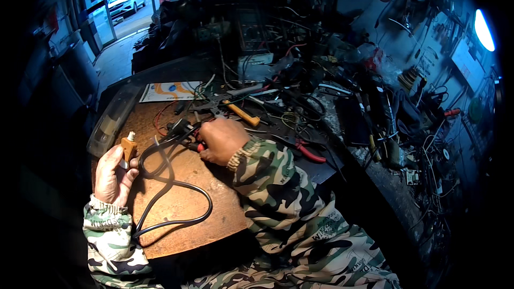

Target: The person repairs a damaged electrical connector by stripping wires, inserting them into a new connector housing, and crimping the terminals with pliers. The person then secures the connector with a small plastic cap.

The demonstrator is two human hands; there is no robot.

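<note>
My left hand is closed around a small orange-yellow piece with a white tip, held upright between thumb and fingers. What kind of part it is cannot be made out. My right hand is curled down over the far part of the bench board, back of the hand up. A red-ended tool shows at its fingertips, but the grip itself is mostly hidden. Just left of that hand is a black plug. A black cable loops across the board between my forearms.
Beyond my right hand lie a yellow-handled tool, red-handled pliers and tangled wires. A clear plastic box stands at the board's left edge, near a printed sheet. More clutter and cables cover the right side; a lit lamp hangs there.
</note>
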